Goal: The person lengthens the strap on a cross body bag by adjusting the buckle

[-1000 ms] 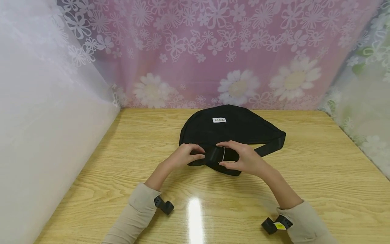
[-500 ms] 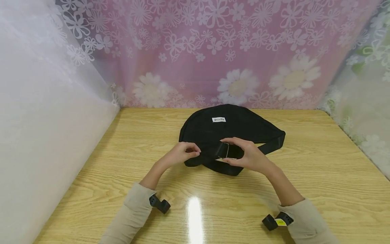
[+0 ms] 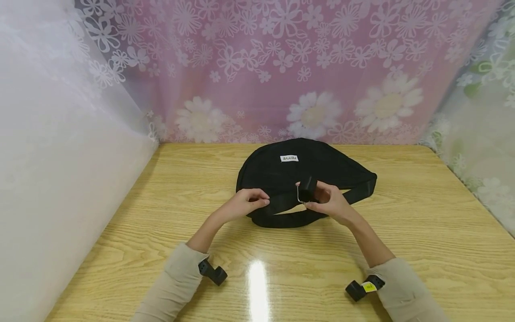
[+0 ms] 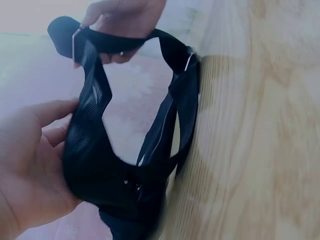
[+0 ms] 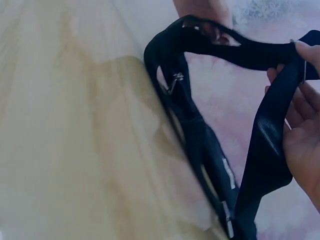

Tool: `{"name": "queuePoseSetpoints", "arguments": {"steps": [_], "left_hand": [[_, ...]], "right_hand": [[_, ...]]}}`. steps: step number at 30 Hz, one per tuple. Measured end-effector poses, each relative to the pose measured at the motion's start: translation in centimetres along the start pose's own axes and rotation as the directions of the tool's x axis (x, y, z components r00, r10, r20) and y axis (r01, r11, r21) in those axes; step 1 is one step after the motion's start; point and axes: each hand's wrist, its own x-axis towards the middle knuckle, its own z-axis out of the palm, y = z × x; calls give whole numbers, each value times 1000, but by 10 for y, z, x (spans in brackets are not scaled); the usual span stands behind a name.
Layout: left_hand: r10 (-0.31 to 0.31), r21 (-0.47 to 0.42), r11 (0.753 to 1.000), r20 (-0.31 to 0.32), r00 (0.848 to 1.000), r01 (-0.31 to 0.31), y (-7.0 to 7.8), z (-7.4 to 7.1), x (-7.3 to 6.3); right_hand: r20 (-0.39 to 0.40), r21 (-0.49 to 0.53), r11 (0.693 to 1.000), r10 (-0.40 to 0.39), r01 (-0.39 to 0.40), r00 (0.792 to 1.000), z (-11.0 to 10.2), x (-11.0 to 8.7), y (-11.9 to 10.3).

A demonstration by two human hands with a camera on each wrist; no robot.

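Pink floral curtain (image 3: 241, 80) hangs behind pale-yellow wood-grain table (image 3: 189, 174); curved black fabric bag (image 3: 273, 172) lies toward rear. Flat black webbing strap (image 4: 87, 145): our left hand (image 3: 243, 204) pinches it, our right hand (image 3: 335, 203) grips rectangular silver metal buckle (image 3: 298, 195). Best we slide webbing flat, untwisted.

Table (image 3: 189, 170): one, pale yellow wood-grain top, grain running mostly crosswise; glossy finish, with a bright white reflection (image 3: 257, 290) at the near side, about the middle. Bag (image 3: 330, 161): one, black, lying toward the far edge, right of centre; rounded end to the left, narrow end to the right. Label (image 3: 289, 158) on bag: white, lettering upside down in the head view. Strap (image 3: 359, 192) of bag: black, looped, partly raised off the wood.
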Motion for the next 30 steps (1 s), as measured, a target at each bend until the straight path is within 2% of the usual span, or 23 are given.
{"name": "queuePoseSetpoints", "arguments": {"steps": [3,5,10,11,12,18,30], "left_hand": [[17,-6,1000,-4,1000,-17,2,4,3],[17,-8,1000,-1,1000,-17,14,4,1],[2,-3,1000,1,1000,-2,14,5,2],[5,-5,1000,1,1000,-5,8,5,3],[3,-6,1000,1,1000,-3,2,6,5],[-8,-29,1000,12,1000,8,0,3,3],[-17,-58,998,47,999,20,-2,-4,2]], "right_hand": [[-7,78,997,2,-1,1000,-1,-1,7],[-10,114,993,7,-6,1000,-3,-2,11],[1,163,987,13,-13,1000,-5,-3,16],[8,168,986,8,-10,1000,-6,-3,16],[15,169,986,4,-7,1000,-6,-3,16],[45,149,989,-14,7,999,-8,-2,16],[30,117,993,-14,11,999,-10,-3,13]]}}
